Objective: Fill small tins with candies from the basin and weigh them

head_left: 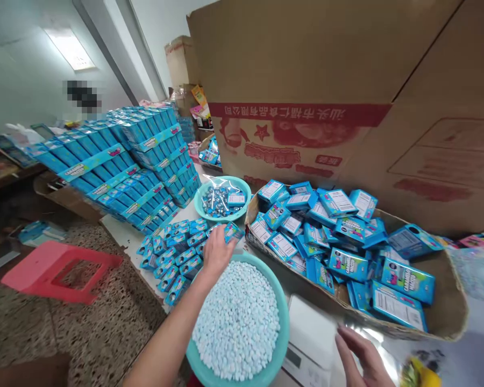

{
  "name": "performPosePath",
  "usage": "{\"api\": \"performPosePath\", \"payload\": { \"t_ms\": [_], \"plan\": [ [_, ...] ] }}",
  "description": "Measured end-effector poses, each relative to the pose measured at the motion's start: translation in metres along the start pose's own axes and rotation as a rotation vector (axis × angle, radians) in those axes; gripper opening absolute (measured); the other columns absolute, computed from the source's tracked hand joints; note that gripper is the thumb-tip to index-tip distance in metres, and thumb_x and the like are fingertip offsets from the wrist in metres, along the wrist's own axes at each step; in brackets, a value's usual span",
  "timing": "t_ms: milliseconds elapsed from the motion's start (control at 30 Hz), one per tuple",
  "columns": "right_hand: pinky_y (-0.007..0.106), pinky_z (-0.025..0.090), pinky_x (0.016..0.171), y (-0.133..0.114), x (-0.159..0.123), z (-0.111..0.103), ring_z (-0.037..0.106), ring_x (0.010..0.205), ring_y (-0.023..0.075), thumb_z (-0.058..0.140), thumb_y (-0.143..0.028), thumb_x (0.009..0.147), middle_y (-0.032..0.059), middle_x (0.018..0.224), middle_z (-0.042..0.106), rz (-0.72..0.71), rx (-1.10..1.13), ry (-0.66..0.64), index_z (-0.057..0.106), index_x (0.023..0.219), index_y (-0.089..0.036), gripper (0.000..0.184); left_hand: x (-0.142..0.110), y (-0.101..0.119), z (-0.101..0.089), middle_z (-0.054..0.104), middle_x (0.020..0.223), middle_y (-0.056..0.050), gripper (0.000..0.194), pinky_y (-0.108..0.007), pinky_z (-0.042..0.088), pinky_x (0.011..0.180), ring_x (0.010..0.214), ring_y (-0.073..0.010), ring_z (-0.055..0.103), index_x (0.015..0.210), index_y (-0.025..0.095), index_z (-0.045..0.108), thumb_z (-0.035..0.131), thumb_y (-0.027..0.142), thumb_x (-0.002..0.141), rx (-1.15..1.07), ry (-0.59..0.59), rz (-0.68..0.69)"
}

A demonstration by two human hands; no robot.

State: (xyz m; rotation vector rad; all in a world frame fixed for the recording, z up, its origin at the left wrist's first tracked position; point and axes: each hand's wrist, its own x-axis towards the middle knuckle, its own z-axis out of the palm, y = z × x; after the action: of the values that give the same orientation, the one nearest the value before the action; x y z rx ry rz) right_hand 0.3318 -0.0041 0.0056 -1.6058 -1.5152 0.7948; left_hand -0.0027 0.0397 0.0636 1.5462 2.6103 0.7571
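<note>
My left hand [216, 251] reaches out over the teal basin [281, 344] of pale blue pellets and grips a small blue box [232, 231] beside the rows of matching small boxes [173, 263] on the table. My right hand [363, 357] rests flat, fingers apart, on a white scale [311, 336] at the near edge, next to clear film. A low cardboard tray [452, 306] of loose blue boxes lies to the right.
A smaller teal bowl [201, 200] holds wrapped pieces and a blue box. Tall stacks of blue cartons [116, 161] stand at the left, a huge cardboard box [347, 80] behind. A red plastic stool [56, 271] sits on the speckled floor.
</note>
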Motion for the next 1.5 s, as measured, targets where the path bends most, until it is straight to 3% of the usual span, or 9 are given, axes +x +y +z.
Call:
{"api": "performPosePath", "payload": {
  "t_ms": [200,433,600,767,933,1100,1167,1300,1500],
  "plan": [
    [0.039,0.049,0.078,-0.056,0.084,0.028,0.06,0.084,0.0232,0.057,-0.043,0.079,0.0082,0.092,0.064,-0.316,0.062,0.156,0.062,0.092,-0.021,0.027,0.044,-0.013,0.038,0.058,0.109,-0.011,0.031,-0.033,0.04,0.081,0.103,-0.025,0.054,0.111,0.018,0.051,0.049,0.03,0.083,0.228,-0.205,-0.026],
    [0.039,0.047,0.073,-0.07,0.185,0.113,0.061,0.077,0.0242,0.062,-0.051,0.065,0.0107,0.089,0.066,-0.066,0.175,-0.06,0.062,0.084,-0.016,0.04,0.052,-0.009,0.043,0.058,0.106,-0.01,0.026,-0.034,0.038,0.083,0.103,-0.0249,0.053,0.106,0.018,0.053,0.049,0.028,0.083,0.266,-0.22,0.01],
    [0.036,0.046,0.067,-0.07,0.214,0.179,0.06,0.077,0.0247,0.069,-0.053,0.057,0.0113,0.087,0.067,0.052,0.182,-0.043,0.058,0.084,-0.016,0.047,0.043,-0.014,0.049,0.059,0.103,-0.009,0.026,-0.034,0.038,0.082,0.1,-0.0245,0.053,0.106,0.018,0.053,0.049,0.028,0.083,0.215,-0.253,0.005],
    [0.034,0.045,0.058,-0.074,0.224,0.205,0.059,0.063,0.0238,0.073,-0.044,0.053,0.0046,0.062,0.062,0.105,0.219,-0.061,0.052,0.064,-0.02,0.034,0.041,-0.027,0.069,0.054,0.11,-0.01,0.023,-0.038,0.037,0.086,0.11,-0.028,0.045,0.1,0.018,0.056,0.056,0.025,0.078,0.289,-0.312,0.006],
    [0.033,0.048,0.064,-0.095,0.203,0.18,0.061,0.072,0.0219,0.071,-0.043,0.056,0.0032,0.074,0.066,-0.001,0.328,-0.131,0.056,0.074,-0.018,0.034,0.049,-0.032,0.085,0.051,0.115,-0.01,0.036,-0.04,0.039,0.084,0.11,-0.0279,0.045,0.113,0.022,0.051,0.057,0.021,0.077,0.278,-0.302,-0.032],
    [0.037,0.048,0.074,-0.104,0.145,0.105,0.062,0.077,0.0213,0.076,-0.036,0.057,0.002,0.083,0.068,-0.056,0.503,-0.147,0.059,0.085,-0.019,0.037,0.027,-0.038,0.075,0.052,0.12,-0.011,0.036,-0.04,0.038,0.09,0.114,-0.0284,0.044,0.119,0.021,0.051,0.051,0.025,0.084,0.113,-0.111,0.111],
    [0.043,0.048,0.077,-0.099,0.116,0.07,0.063,0.081,0.0242,0.077,-0.036,0.057,0.0034,0.089,0.069,0.083,0.725,-0.089,0.06,0.096,-0.021,0.045,-0.002,-0.048,0.071,0.057,0.114,-0.009,0.027,-0.036,0.039,0.09,0.109,-0.0245,0.049,0.112,0.021,0.056,0.043,0.028,0.089,-0.01,-0.061,0.183],
    [0.061,0.041,0.083,-0.086,0.062,0.024,0.06,0.099,0.0352,0.051,-0.067,0.07,0.0105,0.113,0.064,0.439,1.124,-0.343,0.056,0.118,-0.028,0.062,-0.074,-0.066,0.075,0.061,0.109,-0.008,0.029,-0.039,0.039,0.091,0.104,-0.0245,0.053,0.107,0.022,0.059,0.044,0.038,0.088,-0.037,-0.211,0.202],
    [0.064,0.035,0.09,-0.065,0.026,0.037,0.06,0.102,0.032,0.041,-0.071,0.076,0.0065,0.12,0.062,0.905,1.287,-0.682,0.058,0.116,-0.036,0.055,-0.114,-0.035,0.091,0.056,0.114,-0.011,0.048,-0.042,0.036,0.092,0.111,-0.0291,0.046,0.114,0.019,0.057,0.046,0.054,0.083,0.08,-0.382,-0.076]
  ]
}}
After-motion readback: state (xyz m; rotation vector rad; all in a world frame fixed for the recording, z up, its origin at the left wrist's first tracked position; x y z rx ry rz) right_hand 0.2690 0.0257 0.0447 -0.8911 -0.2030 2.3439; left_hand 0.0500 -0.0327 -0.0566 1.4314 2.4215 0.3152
